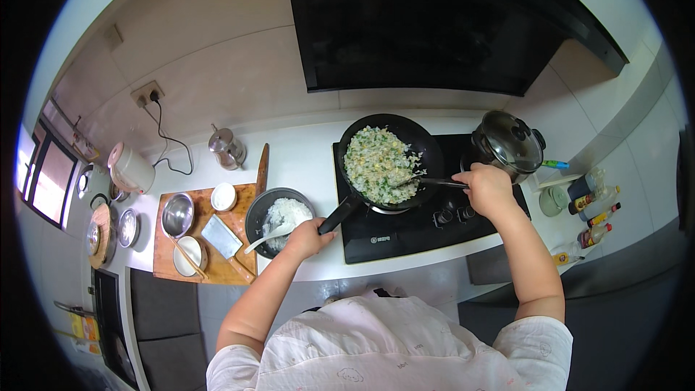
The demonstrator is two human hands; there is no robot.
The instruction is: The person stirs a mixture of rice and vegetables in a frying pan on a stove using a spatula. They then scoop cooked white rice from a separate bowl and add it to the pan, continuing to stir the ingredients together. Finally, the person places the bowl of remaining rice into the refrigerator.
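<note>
My left hand (310,238) is closed around the black handle of a wok (428,146), which sits over the left side of the black gas stove (384,242). Inside the wok lies fried rice (378,163) with bits of green and yellow. My right hand (485,190) grips the handle of a spatula (438,182), whose blade reaches into the right part of the rice and is partly buried. Just left of my left hand, a dark pot (253,217) holds white rice (287,216) and a white spoon (269,237).
A lidded pot (509,143) stands on the stove's right side, near several bottles (595,235). To the left, a wooden cutting board (165,250) carries a cleaver (221,237), bowls (178,215) and chopsticks (185,255). A black range hood (420,36) hangs beyond the stove.
</note>
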